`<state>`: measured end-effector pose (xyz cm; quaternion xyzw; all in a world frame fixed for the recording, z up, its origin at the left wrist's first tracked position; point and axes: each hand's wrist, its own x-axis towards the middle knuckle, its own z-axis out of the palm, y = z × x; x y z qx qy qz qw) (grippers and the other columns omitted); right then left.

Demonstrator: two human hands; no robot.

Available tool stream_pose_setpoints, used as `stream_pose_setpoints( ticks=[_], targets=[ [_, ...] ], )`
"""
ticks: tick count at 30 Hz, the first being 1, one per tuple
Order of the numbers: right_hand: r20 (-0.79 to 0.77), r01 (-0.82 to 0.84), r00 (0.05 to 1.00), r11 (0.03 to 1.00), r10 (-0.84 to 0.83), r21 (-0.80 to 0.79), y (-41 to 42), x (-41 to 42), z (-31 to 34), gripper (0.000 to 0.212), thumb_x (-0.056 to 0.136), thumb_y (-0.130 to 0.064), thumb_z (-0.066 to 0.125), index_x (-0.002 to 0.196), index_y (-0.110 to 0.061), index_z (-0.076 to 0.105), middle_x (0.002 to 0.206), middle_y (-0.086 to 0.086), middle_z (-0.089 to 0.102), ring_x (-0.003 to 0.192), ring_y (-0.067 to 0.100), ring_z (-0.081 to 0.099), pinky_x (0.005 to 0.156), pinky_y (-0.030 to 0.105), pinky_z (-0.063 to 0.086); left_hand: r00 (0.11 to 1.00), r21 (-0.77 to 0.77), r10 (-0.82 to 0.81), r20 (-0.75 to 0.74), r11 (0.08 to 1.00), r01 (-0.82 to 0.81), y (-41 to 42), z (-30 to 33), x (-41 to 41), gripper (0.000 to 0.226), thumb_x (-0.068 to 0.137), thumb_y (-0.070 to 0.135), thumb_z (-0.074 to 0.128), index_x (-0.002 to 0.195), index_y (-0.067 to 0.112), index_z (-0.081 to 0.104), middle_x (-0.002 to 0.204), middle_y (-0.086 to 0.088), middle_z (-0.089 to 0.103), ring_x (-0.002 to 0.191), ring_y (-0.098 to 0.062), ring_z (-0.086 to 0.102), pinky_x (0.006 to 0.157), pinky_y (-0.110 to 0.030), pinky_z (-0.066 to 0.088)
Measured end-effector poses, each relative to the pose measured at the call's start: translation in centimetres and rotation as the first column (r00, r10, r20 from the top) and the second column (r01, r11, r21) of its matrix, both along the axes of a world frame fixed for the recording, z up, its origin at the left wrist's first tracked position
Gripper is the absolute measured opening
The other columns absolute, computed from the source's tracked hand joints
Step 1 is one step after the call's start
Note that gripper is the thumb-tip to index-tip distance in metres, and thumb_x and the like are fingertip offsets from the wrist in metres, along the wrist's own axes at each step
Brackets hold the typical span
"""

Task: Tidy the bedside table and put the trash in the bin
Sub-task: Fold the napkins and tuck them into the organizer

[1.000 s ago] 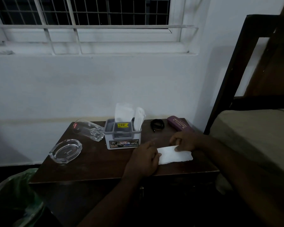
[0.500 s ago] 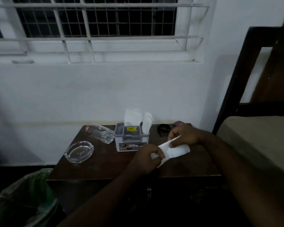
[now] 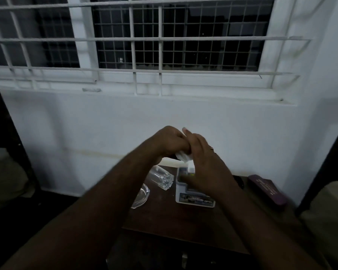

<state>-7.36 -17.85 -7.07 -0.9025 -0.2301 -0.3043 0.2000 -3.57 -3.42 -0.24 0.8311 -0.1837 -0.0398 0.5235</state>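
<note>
Both hands are raised above the dark wooden bedside table (image 3: 193, 221), pressed together around a white tissue (image 3: 183, 157) that is crumpled between them. My left hand (image 3: 169, 142) is closed over it from the left and my right hand (image 3: 201, 151) covers it from the right; only small white bits of the tissue show. The bin is out of view.
On the table stand a grey tissue holder (image 3: 193, 197) with a label, a clear glass (image 3: 163, 177) lying on its side, a glass ashtray (image 3: 141, 195), and a maroon case (image 3: 267, 189) at the right. A barred window fills the wall above; a bed (image 3: 328, 221) lies to the right.
The tissue lay flat on the table under both hands; it has been lifted and bunched up between them. The camera has tilted upward and the green-lined bin has left the view.
</note>
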Motion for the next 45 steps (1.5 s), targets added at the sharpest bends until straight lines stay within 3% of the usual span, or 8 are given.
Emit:
stream_pose_setpoints(
  ticks=[5,9,14,27,32,37,41,45],
  targets=[
    [-0.113,0.066,0.993,0.935,-0.027,0.349,0.7,4.9,0.0,0.076,0.082,-0.004,0.059,0.144,-0.033,0.025,0.121,-0.001,0.054,0.089,0.014,0.062,0.07,0.017,0.044,0.996,-0.185,0.01,-0.087,0.982,-0.026,1.0,0.0,3.0,0.017,0.086,0.016,0.069,0.096,0.003,0.063,0.089,-0.015,0.068,0.074,-0.022,0.069,0.067,-0.032,0.058],
    [-0.249,0.156,0.968,0.855,-0.033,0.494,-0.5,7.4,-1.4,0.069,0.081,-0.01,0.07,0.139,-0.025,0.035,0.109,-0.003,0.056,0.077,0.006,0.06,0.052,0.003,0.043,0.984,-0.222,0.172,-0.049,0.959,-0.178,1.1,-4.3,4.8,0.038,0.091,0.045,0.059,0.098,0.008,0.06,0.103,0.0,0.069,0.076,-0.016,0.075,0.076,-0.038,0.058],
    [-0.345,0.255,0.936,0.814,-0.072,0.522,-1.0,8.5,-4.0,0.078,0.077,-0.011,0.07,0.144,-0.019,0.031,0.122,-0.001,0.056,0.105,0.015,0.053,0.086,0.027,0.041,0.98,-0.061,0.196,0.036,0.979,-0.193,0.6,-10.6,6.0,0.015,0.087,0.018,0.058,0.089,0.013,0.071,0.088,0.007,0.071,0.086,-0.015,0.07,0.073,-0.027,0.055],
    [-0.415,0.319,0.899,0.854,-0.137,0.41,0.8,9.1,-5.9,0.075,0.071,-0.039,0.079,0.134,-0.025,0.04,0.104,-0.005,0.059,0.079,0.004,0.057,0.065,0.026,0.046,0.955,0.043,0.185,0.231,0.979,-0.2,1.4,-14.3,6.3,0.018,0.09,0.008,0.054,0.102,0.01,0.067,0.091,0.002,0.07,0.083,-0.009,0.064,0.069,-0.014,0.048],
    [-0.484,0.319,0.859,0.913,-0.166,0.254,0.4,7.4,-5.0,0.056,0.078,-0.035,0.074,0.126,-0.022,0.049,0.096,-0.005,0.062,0.082,0.009,0.059,0.066,0.023,0.044,0.956,0.072,0.094,0.278,0.99,-0.118,1.3,-13.9,5.0,0.025,0.088,0.002,0.055,0.11,0.005,0.066,0.105,-0.008,0.072,0.099,-0.021,0.067,0.086,-0.034,0.053],
    [-0.394,0.293,0.865,0.95,-0.31,-0.105,-0.6,2.7,-4.6,0.04,0.088,-0.033,0.056,0.126,-0.023,0.048,0.124,0.002,0.055,0.112,0.021,0.055,0.089,0.037,0.049,0.83,0.333,-0.126,0.544,0.94,-0.076,1.0,-14.5,3.0,0.043,0.085,0.009,0.054,0.126,0.0,0.057,0.122,-0.017,0.063,0.114,-0.03,0.058,0.096,-0.041,0.046],
    [-0.406,0.286,0.779,0.848,-0.477,-0.446,-1.2,-0.4,-7.0,0.084,0.085,-0.055,0.052,0.149,-0.014,0.016,0.158,0.012,0.018,0.146,0.028,0.019,0.113,0.039,0.028,0.842,0.578,-0.228,0.488,0.808,-0.116,0.6,-16.2,1.3,0.072,0.092,0.024,0.047,0.153,0.0,0.015,0.162,-0.019,0.014,0.151,-0.029,0.009,0.121,-0.043,0.017],
    [-0.414,0.338,0.708,0.789,-0.572,-0.513,-2.2,-1.9,-8.7,0.111,0.081,-0.064,0.055,0.151,-0.007,-0.01,0.16,0.018,-0.016,0.149,0.033,-0.011,0.12,0.045,0.006,0.866,0.735,-0.3,0.4,0.669,-0.108,0.8,-18.0,-0.2,0.09,0.085,0.033,0.04,0.153,0.007,-0.014,0.161,-0.013,-0.024,0.148,-0.026,-0.023,0.123,-0.043,-0.001]
  ],
)
